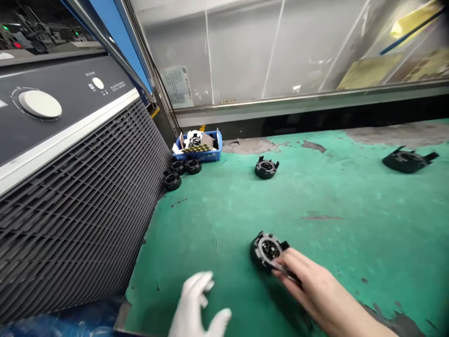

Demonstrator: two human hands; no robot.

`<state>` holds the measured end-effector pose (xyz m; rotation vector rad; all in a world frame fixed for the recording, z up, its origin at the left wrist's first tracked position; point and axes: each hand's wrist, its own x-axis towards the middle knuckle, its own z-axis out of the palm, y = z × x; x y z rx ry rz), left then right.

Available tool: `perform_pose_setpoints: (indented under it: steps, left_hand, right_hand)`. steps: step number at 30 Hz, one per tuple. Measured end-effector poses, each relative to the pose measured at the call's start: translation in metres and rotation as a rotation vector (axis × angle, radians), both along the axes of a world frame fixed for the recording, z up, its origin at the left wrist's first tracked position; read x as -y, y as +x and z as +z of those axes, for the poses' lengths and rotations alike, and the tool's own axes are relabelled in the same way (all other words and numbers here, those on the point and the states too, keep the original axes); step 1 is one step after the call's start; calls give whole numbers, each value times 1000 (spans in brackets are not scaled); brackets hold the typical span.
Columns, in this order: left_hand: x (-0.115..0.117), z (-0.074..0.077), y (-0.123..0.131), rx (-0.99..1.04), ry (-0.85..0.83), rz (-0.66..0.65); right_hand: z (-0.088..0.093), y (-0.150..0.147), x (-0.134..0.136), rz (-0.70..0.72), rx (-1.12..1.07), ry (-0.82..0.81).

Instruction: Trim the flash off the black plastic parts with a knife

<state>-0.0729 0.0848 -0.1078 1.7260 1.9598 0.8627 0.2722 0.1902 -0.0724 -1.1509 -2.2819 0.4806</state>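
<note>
My right hand [301, 276], bare, grips a round black part [261, 248] by its lower right edge. The part is tilted a little, its ringed face with a dark centre turned up toward me. To the left, my left hand [196, 304] wears a white glove. Its thumb and fingers are apart, and it touches nothing. Farther back on the green work surface [217, 210] stands a similar round black part [265, 168] with two upright tabs. Another such part [407, 160] lies at the far right.
A blue bin [220, 145] holding cardboard and black parts stands at the back left. Several round black parts [171, 180] cluster before it. A dark louvred machine [80, 206] with a white knob [40, 104] borders the left side. Behind runs a metal-edged clear panel [245, 56].
</note>
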Motion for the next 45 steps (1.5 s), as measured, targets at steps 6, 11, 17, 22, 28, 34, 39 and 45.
perform_pose_setpoints:
  steps: [6, 11, 17, 22, 28, 34, 39, 45]
  left_hand:
    - [-84, -27, 89, 131, -221, -442]
    - [-167, 20, 111, 150, -362, -913]
    - [-202, 17, 121, 117, -283, -1135]
    - [-201, -3, 122, 178, -261, -1231]
    - [-202, -1, 117, 173, -222, -1315]
    - [-200, -1, 119, 160, -204, -1297]
    - [-200, -2, 119, 190, -204, -1317]
    - [-201, -3, 120, 196, -227, -1308]
  right_hand:
    - [19, 31, 22, -113, -127, -15]
    - [-4, 95, 37, -259, -75, -121]
    - [-23, 116, 50, -277, -12, -117]
    - [-17, 105, 38, -97, 127, 84]
    - [8, 93, 7, 74, 239, 292]
    - [6, 88, -5, 148, 220, 291]
    - [11, 82, -5, 159, 233, 320]
    - [13, 83, 3, 167, 227, 319]
